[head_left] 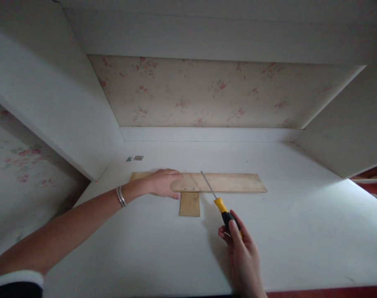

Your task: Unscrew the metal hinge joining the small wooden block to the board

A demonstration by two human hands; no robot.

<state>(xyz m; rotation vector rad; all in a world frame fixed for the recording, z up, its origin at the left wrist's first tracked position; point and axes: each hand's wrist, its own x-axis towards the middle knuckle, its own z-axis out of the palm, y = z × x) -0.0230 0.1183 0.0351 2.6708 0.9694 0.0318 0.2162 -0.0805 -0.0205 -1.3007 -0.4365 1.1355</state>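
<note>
A long, pale wooden board point(235, 182) lies crosswise on the white desk top. Below its middle sits a short wooden piece point(190, 207), meeting the board's near edge in a T shape; small dark dots show on both sides of that joint. My left hand point(165, 183) rests on the left part of the long board, fingers stretched out over it. In my right hand point(242, 250) is a screwdriver point(220, 205) with a yellow and black handle, gripped in closed fingers. Its metal shaft points up and left, with the tip over the board; whether it touches cannot be made out.
Two small stickers point(138, 158) are on the desk top point(138, 252) behind the board. White panels point(61, 103) rise at the left and right sides. Flowered wallpaper point(191, 91) covers the back, under a white overhead panel point(207, 35).
</note>
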